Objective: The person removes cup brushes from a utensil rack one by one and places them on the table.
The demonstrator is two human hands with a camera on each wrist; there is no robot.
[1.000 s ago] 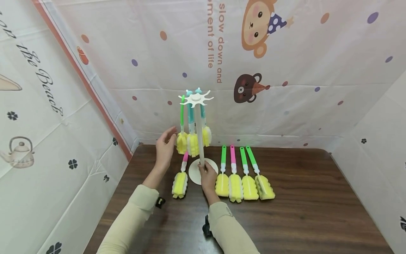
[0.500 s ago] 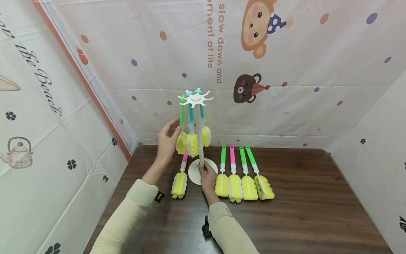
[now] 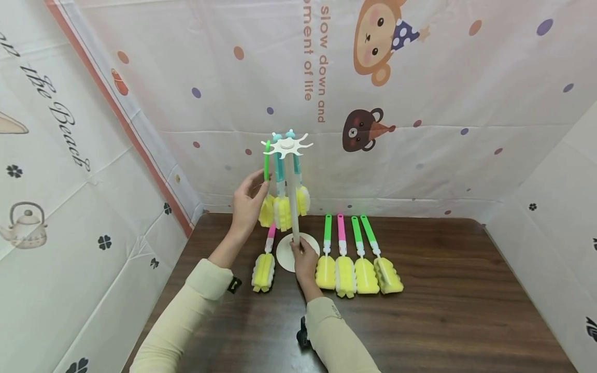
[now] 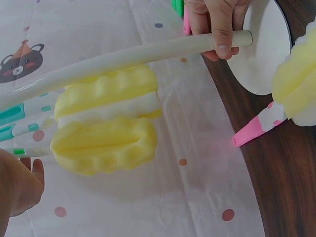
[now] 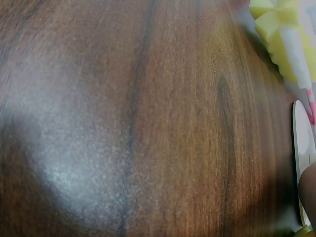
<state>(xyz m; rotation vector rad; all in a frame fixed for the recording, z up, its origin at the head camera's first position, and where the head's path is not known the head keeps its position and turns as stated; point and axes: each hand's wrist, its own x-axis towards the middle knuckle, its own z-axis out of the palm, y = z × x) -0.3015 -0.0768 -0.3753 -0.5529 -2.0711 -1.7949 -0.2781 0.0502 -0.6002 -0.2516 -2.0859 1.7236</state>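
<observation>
A white rack (image 3: 293, 207) with a round base and a star-shaped top of curved hooks stands upright on the table. My right hand (image 3: 306, 262) grips its pole just above the base. Two teal-handled sponge brushes (image 3: 279, 168) and one green-handled sponge brush (image 3: 267, 159) hang from the hooks, yellow heads down. My left hand (image 3: 246, 204) pinches the lower handle of the green one between thumb and fingers. In the left wrist view, that brush's yellow head (image 4: 103, 145) hangs beside another sponge head (image 4: 108, 94), and the left hand (image 4: 19, 185) shows partly at the edge.
Left of the base lies a pink-handled sponge brush (image 3: 264, 270). On the right, several more lie in a row, green-handled brushes (image 3: 367, 275) and a pink-handled one (image 3: 346, 274). The brown wooden table (image 3: 448, 311) meets a printed cloth (image 3: 420, 181) at the back.
My left hand has moved up and right to the green-handled brush, its fingers now closed on the handle. The right hand keeps its hold on the pole.
</observation>
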